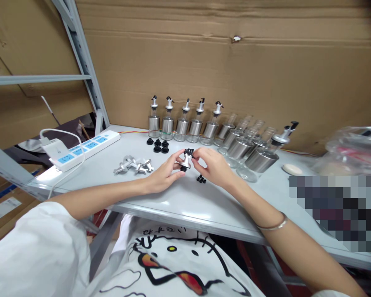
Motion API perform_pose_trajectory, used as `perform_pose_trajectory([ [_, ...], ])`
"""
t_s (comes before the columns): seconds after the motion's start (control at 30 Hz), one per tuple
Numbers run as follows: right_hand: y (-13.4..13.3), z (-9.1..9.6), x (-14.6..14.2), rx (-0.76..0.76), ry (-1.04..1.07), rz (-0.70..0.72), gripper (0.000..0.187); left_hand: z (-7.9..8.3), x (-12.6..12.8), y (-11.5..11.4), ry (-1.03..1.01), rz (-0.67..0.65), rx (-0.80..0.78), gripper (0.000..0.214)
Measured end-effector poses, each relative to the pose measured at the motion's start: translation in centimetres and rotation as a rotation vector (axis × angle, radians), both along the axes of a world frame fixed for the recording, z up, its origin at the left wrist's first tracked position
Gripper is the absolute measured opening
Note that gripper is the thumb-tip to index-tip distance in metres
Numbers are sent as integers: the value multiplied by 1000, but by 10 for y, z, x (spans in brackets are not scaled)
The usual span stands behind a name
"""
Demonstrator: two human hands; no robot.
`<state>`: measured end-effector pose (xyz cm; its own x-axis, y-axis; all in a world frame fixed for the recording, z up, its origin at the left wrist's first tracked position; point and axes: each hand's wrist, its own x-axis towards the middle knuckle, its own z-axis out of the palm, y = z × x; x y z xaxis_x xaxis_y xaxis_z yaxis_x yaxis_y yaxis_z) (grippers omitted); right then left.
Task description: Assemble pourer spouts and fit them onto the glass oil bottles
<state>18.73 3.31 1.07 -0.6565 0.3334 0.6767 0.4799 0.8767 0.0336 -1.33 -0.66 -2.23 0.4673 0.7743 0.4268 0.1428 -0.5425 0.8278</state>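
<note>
My left hand [162, 176] is closed around a silver bottle pourer [186, 162] with a black stopper at its lower end, held upright just above the table. The fingertips of my right hand [215, 166] pinch the black cap [189, 152] at the top of that pourer. Below my right hand lies a small cluster of tiny black parts [200, 179]. Left of my left hand is a pile of loose silver spouts [134, 164]. Several black rubber stoppers [157, 147] rest beyond my hands.
Glass bottles with steel sleeves [182, 126] line the back, some fitted with pourers and others without. A nearer bottle [262, 159] with a pourer stands right. At left lies a power strip [86, 149] with a white cable. A plastic bag [355, 148] and a blurred-out item occupy the right.
</note>
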Motion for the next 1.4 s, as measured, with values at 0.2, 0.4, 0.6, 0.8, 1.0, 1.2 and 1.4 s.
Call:
perform_pose_trajectory([
  [0.2, 1, -1, 0, -83, -5, 27, 12, -2, -1, 1, -17, -30, -34, 66],
  [0.4, 3, -3, 1, -170, -48, 22, 13, -3, 0, 1, -40, -55, -83, 65],
  [0.6, -3, 3, 1, -339, -62, -15, 19, -2, 0, 0, 21, -37, -13, 62],
  [0.8, -10, 6, -3, -377, -164, -65, 30, -4, -3, 1, 109, -34, 112, 61],
  [1.0, -9, 0, -5, -252, -191, -73, 42, -6, -6, 1, 168, -26, 172, 59],
  [1.2, -9, -4, -4, -203, -213, -56, 52, -6, -7, 1, 151, -66, 149, 58],
  [1.4, -13, 0, -6, -267, -204, -25, 51, -10, -7, 3, 55, -97, 163, 57],
])
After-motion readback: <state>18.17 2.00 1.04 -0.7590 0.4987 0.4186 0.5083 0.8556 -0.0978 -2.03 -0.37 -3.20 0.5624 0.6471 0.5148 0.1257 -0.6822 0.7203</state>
